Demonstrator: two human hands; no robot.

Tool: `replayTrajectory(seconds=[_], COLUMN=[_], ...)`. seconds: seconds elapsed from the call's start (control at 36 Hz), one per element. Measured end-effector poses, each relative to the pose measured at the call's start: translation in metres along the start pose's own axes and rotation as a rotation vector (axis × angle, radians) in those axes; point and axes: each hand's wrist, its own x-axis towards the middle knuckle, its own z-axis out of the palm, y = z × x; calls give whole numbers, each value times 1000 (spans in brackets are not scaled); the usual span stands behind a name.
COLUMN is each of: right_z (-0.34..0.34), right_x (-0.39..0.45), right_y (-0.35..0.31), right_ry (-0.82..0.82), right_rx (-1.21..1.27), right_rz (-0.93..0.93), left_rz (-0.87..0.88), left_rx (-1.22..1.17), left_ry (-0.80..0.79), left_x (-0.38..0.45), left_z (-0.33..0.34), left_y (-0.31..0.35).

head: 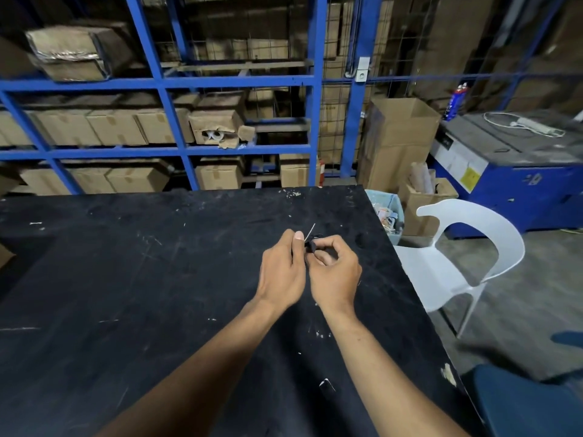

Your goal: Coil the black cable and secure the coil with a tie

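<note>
Blue steel racking (312, 121) was seen across the back, square-section uprights and beams, stacked with taped cardboard cartons (113, 126), one torn open at the front.

Black worktable (157, 279) filled the foreground: flat matte top, heavily scuffed, flecked with pale chips and scratches.

Blue strapping-type machine (511, 181) was parked at far right, dusty grey top, with a white power strip (533, 125) and its looped lead laid on it. A tall open carton (400, 134) was stood just beside it.

White moulded plastic chair (467, 257) was placed off the table's right edge, smooth curved back with a cut-out.

Both bare forearms were extended over the table. Left hand (282, 272) and right hand (334, 272) were held touching, above the table's right-centre.

Black cable (312, 244) was bunched small between the two hands, mostly hidden by fingers; coil shape could not be judged. It was pinched by the curled right fingers.

Tie (312, 229): thin pale stiff strand, pinched between left thumb and fingers, with its free end stuck up and tilted right above the cable.
</note>
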Motion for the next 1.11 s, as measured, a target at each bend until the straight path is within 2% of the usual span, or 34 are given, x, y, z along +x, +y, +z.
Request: replayTrajectory(seconds=[0.08,0.28,0.42,0.53,0.67,0.89,1.0,1.11], right_z=[5,1,-3,-7,-11,-25,-28,-31], right_x=[2,8,9,9,17,23,26,26], right_y=[-3,-8,-13,-17,-22,-12,-13,-14], right_ry=[43,-49,-56,-51,-54,-152,-200,-239], right_rx=[59,508,798,904,959,866,819,533], right_rz=[35,344,536,616,618,565,509,305], left_rz=[17,31,14,0,-75,-109,8,37], left_rx=[-16,40,135,284,278,97,111,116], left_ry=[23,-19,-53,-59,-114,-222,-140,-59], left_x=[-1,3,2,4,6,14,11,12], left_z=[3,1,2,6,10,-1,1,1], left_y=[3,6,12,19,28,32,28,25])
